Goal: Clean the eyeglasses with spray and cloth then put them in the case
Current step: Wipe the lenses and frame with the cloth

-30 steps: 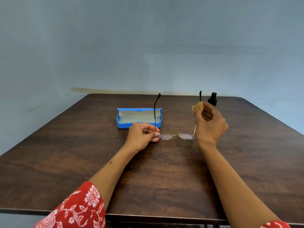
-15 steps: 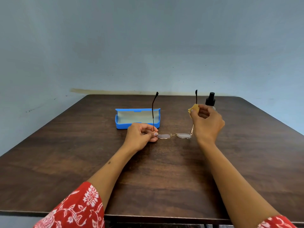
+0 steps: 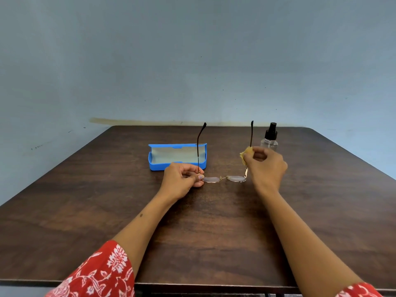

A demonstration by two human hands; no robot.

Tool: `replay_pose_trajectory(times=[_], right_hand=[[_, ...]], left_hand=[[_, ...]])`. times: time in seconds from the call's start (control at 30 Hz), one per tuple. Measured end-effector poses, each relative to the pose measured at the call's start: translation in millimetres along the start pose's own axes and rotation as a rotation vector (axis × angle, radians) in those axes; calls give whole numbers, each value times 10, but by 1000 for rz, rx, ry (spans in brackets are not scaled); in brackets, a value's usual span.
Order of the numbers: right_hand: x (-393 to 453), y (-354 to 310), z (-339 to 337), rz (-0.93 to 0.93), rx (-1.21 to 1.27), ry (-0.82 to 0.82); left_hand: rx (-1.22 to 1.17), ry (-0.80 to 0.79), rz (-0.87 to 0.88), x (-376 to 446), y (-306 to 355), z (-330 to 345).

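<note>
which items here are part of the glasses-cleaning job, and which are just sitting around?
Part of the job:
- eyeglasses, lenses down, temples up, gripped at the corner by the left hand
- yellow cloth, pinched on one temple by the right hand
- spray bottle, standing behind the right hand
- blue case, open

Just there:
- wooden table; no stray items visible

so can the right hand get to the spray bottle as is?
Probably yes, but not free: the spray bottle stands just behind the right hand with nothing between. That hand is pinching the yellow cloth on the eyeglasses temple, so it must let go first.
</note>
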State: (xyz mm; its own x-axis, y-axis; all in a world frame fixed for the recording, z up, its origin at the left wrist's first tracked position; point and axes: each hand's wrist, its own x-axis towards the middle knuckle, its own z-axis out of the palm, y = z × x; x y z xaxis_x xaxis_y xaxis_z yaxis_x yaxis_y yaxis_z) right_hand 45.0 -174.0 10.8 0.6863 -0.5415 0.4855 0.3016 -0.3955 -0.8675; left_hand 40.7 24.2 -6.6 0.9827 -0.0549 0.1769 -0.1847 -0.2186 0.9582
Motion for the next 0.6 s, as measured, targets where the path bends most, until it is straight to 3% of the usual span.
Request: replay_pose_trajectory(times=[0.6], right_hand=[[276, -390, 8, -141, 61, 86]], left_hand=[[39, 5, 59, -11, 13, 21]])
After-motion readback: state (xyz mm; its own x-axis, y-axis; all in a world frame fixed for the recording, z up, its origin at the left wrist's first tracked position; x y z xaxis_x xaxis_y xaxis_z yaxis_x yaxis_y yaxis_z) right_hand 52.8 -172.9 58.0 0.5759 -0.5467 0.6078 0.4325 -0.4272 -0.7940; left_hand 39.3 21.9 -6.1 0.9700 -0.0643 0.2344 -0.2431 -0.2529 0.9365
